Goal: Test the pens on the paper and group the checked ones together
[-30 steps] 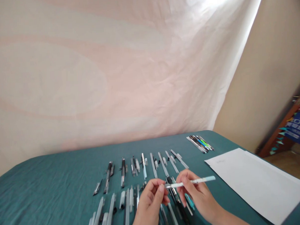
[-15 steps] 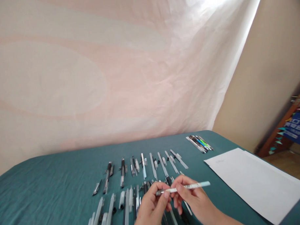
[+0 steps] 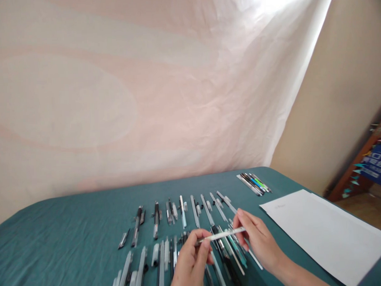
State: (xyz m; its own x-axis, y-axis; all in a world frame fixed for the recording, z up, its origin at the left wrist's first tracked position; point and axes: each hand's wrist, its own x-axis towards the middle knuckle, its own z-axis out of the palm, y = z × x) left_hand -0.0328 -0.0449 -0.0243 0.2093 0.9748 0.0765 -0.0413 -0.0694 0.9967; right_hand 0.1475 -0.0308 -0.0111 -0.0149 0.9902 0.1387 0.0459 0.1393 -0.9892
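Note:
A slim white pen (image 3: 223, 234) is held level above the rows of pens, spanning the gap between my hands. My left hand (image 3: 192, 259) is closed, its thumb and forefinger pinching the darker left end. The fingertips of my right hand (image 3: 259, 238) close round the pen's right end and hide it. Below the held pen lie several pens and slim pen parts (image 3: 227, 254), some black, some teal, some clear. My left hand covers part of this near row.
A back row of clear and black pens (image 3: 183, 212) lies with caps beside them. Farther right is a small bunch of coloured pens (image 3: 253, 183). White paper sheets (image 3: 321, 234) lie at the right on the green tablecloth (image 3: 71, 230). A pale curtain (image 3: 176, 97) hangs behind.
My right hand has moved right, from the middle of the pen to its right end, uncovering more pens beneath. My left hand stays nearly in place, holding the other end.

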